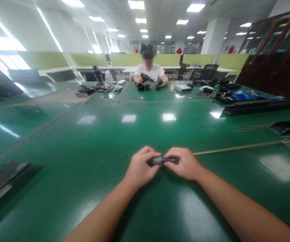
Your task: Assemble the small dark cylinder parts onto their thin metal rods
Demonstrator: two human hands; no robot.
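Observation:
Both my hands meet low over the green table (84,144), near its front middle. My left hand (140,168) is closed around one end of a small dark grey cylindrical part (160,160). My right hand (183,163) pinches the other, thinner end of the same part. The part lies level between the two hands, just above the table top. My fingers hide most of it.
A thin brass-coloured rod (235,148) runs right from my right hand. Black long trays (263,107) and dark parts lie at the right. A dark flat panel (1,178) sits at the left edge. Across the table a person in a white shirt (150,72) handles a black tool among small parts.

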